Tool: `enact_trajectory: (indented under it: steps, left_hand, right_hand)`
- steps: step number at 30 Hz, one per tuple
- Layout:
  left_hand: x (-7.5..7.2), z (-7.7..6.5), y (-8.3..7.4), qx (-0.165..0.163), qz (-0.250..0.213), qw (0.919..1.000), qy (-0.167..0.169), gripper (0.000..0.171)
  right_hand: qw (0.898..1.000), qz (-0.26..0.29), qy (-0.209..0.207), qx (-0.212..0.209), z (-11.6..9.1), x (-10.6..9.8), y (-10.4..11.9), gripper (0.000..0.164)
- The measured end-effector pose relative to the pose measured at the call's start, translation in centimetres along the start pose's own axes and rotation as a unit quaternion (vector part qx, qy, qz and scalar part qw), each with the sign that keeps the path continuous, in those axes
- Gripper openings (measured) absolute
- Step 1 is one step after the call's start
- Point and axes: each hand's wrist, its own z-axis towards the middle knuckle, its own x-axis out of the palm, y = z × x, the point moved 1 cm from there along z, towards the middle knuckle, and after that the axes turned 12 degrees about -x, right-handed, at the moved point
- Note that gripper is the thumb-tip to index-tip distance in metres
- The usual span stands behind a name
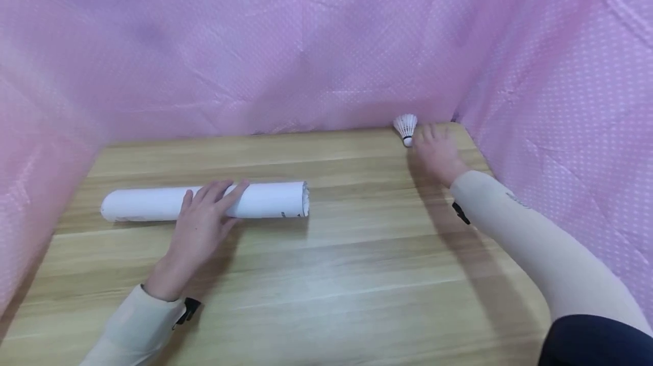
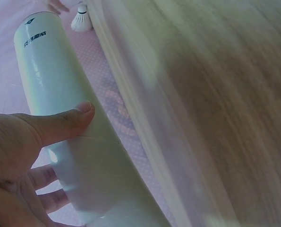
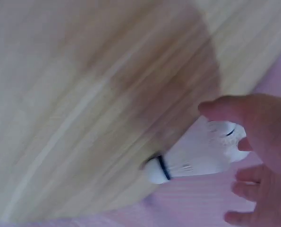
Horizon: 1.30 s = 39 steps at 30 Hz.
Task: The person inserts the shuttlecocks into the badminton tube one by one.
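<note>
A white shuttlecock tube point(image 1: 272, 200) lies lengthwise on the left part of the table. Across its middle is my left hand point(image 1: 201, 224), gripping it; the left wrist view shows the thumb point(image 2: 64, 125) on one side and fingers round the other. Black print marks the tube near one end. At the back right, my right hand point(image 1: 436, 150) is beside a white feather shuttlecock point(image 1: 406, 127). In the right wrist view, a second shuttlecock point(image 3: 220, 128) shows between the spread thumb and loosely bent fingers, partly covered by them. The first shuttlecock point(image 3: 158, 171) lies just beyond, cork pointing away.
The wood-grain table point(image 1: 326, 286) ends at the back against a pink dotted sheet point(image 1: 306, 43), which also hangs along both sides. Long pale sleeves cover the arms, and a black strap point(image 1: 461, 213) sits at the right wrist.
</note>
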Motion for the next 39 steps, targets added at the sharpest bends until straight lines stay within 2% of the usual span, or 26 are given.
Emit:
enact_trajectory:
  steps: [3,6,10,15,19,22,26,31,36,39]
  left_hand:
    - [0.2,0.0,0.0,0.002,0.0,1.0,0.002,0.085]
    - [0.2,0.0,0.1,0.0,0.003,1.0,0.0,0.085]
    - [0.0,0.0,0.3,-0.004,0.002,1.0,-0.004,0.085]
    - [-0.1,-0.1,0.4,-0.003,0.001,1.0,-0.003,0.084]
    - [-0.1,0.0,0.4,0.0,0.002,1.0,-0.003,0.084]
    - [-0.1,0.0,0.4,0.001,0.002,1.0,-0.001,0.085]
    - [-0.1,-0.1,0.3,0.002,0.0,1.0,-0.001,0.085]
    - [-0.1,-0.1,0.3,0.003,0.004,1.0,0.001,0.087]
    - [0.0,-0.1,0.4,0.003,0.007,1.0,0.006,0.088]
    - [0.1,0.0,0.4,0.002,0.007,0.9999,0.007,0.088]
  right_hand:
    - [0.999,0.012,0.031,0.011,0.2,0.5,-0.7,0.033]
    - [0.999,0.012,0.047,-0.004,0.5,0.7,-0.5,0.018]
    - [0.999,0.021,0.032,-0.015,0.9,0.4,0.2,0.01]
    - [0.999,0.012,0.022,-0.024,0.8,0.0,0.8,0.011]
    - [0.998,-0.009,0.051,-0.042,0.4,-0.3,1.0,0.01]
    - [0.995,-0.029,0.077,-0.05,-0.1,-0.4,1.2,0.017]
    - [0.991,-0.08,0.084,-0.065,-0.8,0.1,1.4,0.015]
    - [0.983,-0.141,0.065,-0.094,-1.6,1.1,1.0,0.018]
    - [0.981,-0.15,0.045,-0.116,-1.9,1.9,-0.1,0.029]
    - [0.982,-0.147,0.034,-0.117,-2.1,1.9,-0.5,0.029]
